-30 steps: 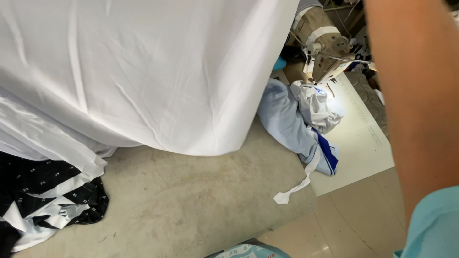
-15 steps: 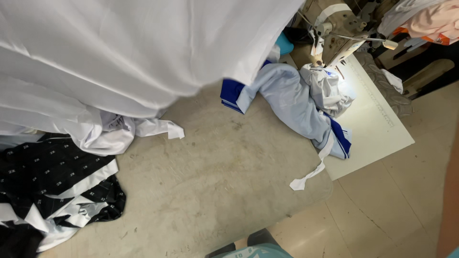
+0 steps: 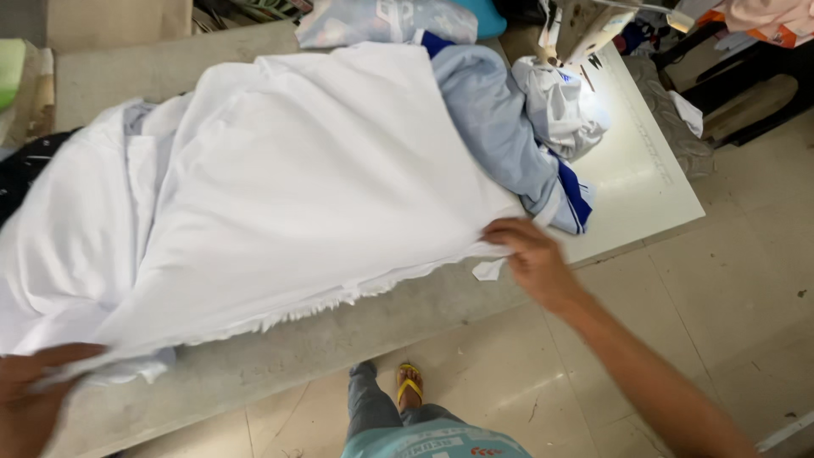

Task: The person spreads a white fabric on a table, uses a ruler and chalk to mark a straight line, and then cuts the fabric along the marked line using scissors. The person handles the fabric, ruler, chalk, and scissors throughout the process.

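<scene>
Half a second ago the white sheet (image 3: pixel 288 195) hung lifted in front of the camera, covering the upper left of the view; now it lies spread flat over the table (image 3: pixel 254 373), and both hands have come into sight at its near edge.

From the head camera, the sheet covers most of the grey table top, its frayed near hem running from lower left up to the right. The left hand (image 3: pixel 34 399) sits at the bottom left corner of the view, its fingers (image 3: pixel 64 354) closed on the sheet's near left corner, with the cloth pinched and bunched just under them. The right hand (image 3: pixel 530 254) reaches in from the lower right; its fingers (image 3: pixel 500 231) are curled onto the sheet's near right corner, gripping the hem at the table's edge.

Beyond the right hand a pale blue garment (image 3: pixel 500 127) with dark blue trim lies partly under the sheet's far right side. Beside it, a crumpled white cloth (image 3: pixel 560 106) rests on the white sewing table (image 3: pixel 644 187), under the sewing machine (image 3: pixel 585 21). Dark printed fabric (image 3: pixel 13 174) shows at the left edge. Below the table, the person's foot in a yellow sandal (image 3: pixel 409 386) stands on the tiled floor (image 3: pixel 738 280).
</scene>
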